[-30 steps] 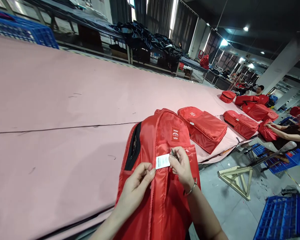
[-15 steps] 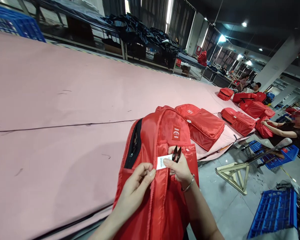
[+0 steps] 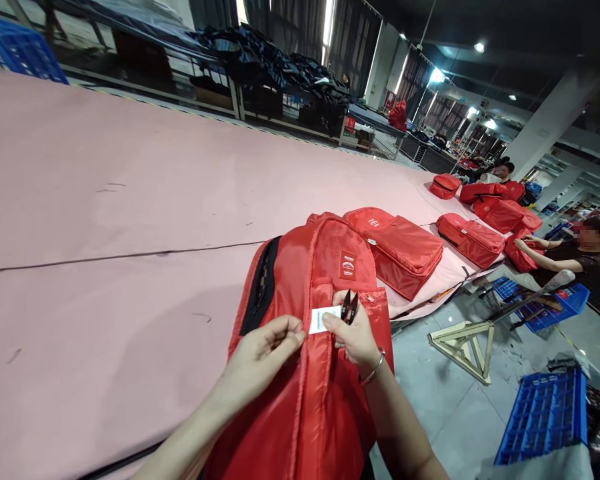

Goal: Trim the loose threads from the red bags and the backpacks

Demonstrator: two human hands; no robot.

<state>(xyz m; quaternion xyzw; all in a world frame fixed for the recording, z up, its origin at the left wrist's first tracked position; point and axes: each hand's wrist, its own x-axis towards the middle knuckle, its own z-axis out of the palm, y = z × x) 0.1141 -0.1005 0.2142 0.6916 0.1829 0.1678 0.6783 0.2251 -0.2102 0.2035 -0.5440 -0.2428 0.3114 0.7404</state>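
One wide pink table [image 3: 105,200] runs off ahead and to the left of your hands. The red backpack [image 3: 320,407] lies under both hands at its near edge, top pointing away from you and lower end coming off the edge toward you. More red bags [image 3: 400,250] lie in a row on the table beyond your right hand, and a co-worker's arm [image 3: 540,245] rests on the farthest of them. A blue crate [image 3: 545,417] stands on the floor well to the right of your right wrist.

Your left hand [image 3: 260,357] is nearly closed. Its thumb and fingertips pinch the backpack's fabric just beside the left end of a white tag [image 3: 321,319]. Your right hand [image 3: 353,337] is curled around small black snips [image 3: 349,307], with a fingertip on the tag's right end. The blades point up and away, just past the tag. Whether they touch it, I cannot tell. A red patch [image 3: 347,265] sits on the backpack just beyond the snips.

The backpack looks light, soft and slick: thin, shiny cloth that creases under your fingers and would likely slide on the table. A hold on a seam or a fold, as your left hand has now, seems surer than one on flat cloth. The tag looks thin and limp, so it probably needs holding taut at both ends.
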